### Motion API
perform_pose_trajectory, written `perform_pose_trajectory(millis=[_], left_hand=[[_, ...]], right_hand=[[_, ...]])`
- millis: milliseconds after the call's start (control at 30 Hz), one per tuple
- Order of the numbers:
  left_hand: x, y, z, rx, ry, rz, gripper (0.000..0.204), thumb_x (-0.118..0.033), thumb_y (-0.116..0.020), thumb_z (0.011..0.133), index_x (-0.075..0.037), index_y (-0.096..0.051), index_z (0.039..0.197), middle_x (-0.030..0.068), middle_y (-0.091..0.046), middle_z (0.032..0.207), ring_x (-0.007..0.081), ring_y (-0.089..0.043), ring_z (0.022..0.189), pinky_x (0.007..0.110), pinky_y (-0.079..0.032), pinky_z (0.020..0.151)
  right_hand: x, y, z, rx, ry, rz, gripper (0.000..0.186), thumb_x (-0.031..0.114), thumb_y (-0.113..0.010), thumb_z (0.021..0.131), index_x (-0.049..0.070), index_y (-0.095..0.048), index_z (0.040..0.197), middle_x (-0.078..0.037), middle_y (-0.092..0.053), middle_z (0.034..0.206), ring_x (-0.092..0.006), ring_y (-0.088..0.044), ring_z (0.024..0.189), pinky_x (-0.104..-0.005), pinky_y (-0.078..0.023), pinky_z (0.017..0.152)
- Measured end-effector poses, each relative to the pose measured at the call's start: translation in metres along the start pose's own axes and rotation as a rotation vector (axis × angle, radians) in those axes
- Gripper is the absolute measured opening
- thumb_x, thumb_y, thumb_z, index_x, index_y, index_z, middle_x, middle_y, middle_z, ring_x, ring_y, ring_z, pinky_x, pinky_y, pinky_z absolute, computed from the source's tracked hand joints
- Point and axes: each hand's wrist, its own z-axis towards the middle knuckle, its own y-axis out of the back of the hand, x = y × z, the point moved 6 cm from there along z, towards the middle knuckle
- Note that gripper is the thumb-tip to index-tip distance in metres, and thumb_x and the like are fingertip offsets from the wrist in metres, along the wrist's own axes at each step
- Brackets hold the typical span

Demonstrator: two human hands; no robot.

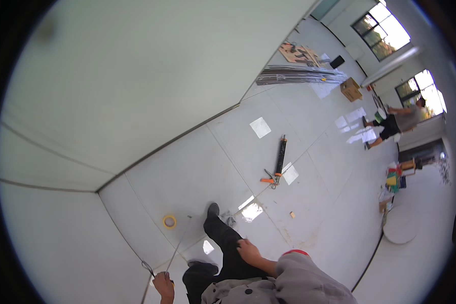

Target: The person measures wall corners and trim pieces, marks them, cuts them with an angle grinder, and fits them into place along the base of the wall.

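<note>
My left hand point(163, 285), low in the picture, is closed around what looks like a tape measure, mostly hidden, with a thin metal strip point(179, 242) reaching up toward the floor. A dark looped object point(146, 267) sticks out beside that hand. My right hand point(250, 252) has curled fingers against my dark trouser leg point(222, 233); what it holds, if anything, I cannot make out. A roll of yellow tape point(169, 216) lies left of my boot point(212, 211). Farther right, an orange-and-black caulking gun point(279, 157) lies on the tiled floor point(213, 162).
A pale wall panel point(137, 76) meets the floor on the left. Toward the back lie long metal strips point(294, 76), boards with tools point(301, 53) and a cardboard box point(350, 89). At right, another person point(392, 124) walks near windows; coloured items point(394, 177) are piled below.
</note>
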Motion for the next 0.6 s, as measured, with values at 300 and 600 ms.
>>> perform_pose_trajectory(millis=[300,600], left_hand=[[-0.058,0.073,0.076,0.041,0.101,-0.037,0.032,-0.028,-0.055,0.096,-0.003,-0.063,0.078,0.0125,-0.066,0.071,0.0314,-0.064,0.066,0.045,-0.05,0.064],[-0.195,0.074,0.228,0.161,0.009,-0.282,0.037,-0.031,-0.054,0.097,0.0,-0.067,0.082,0.0127,-0.068,0.07,0.0253,-0.067,0.065,0.04,-0.051,0.062]], right_hand=[[-0.157,0.146,-0.086,-0.258,-0.474,0.125,0.034,0.019,-0.066,0.086,0.002,-0.059,0.115,-0.024,-0.062,0.115,-0.0438,-0.063,0.101,-0.053,-0.053,0.086],[-0.178,0.22,-0.079,-0.455,-0.539,0.442,0.028,0.018,-0.067,0.087,-0.001,-0.063,0.106,-0.022,-0.069,0.099,-0.0334,-0.069,0.086,-0.0442,-0.056,0.075]])
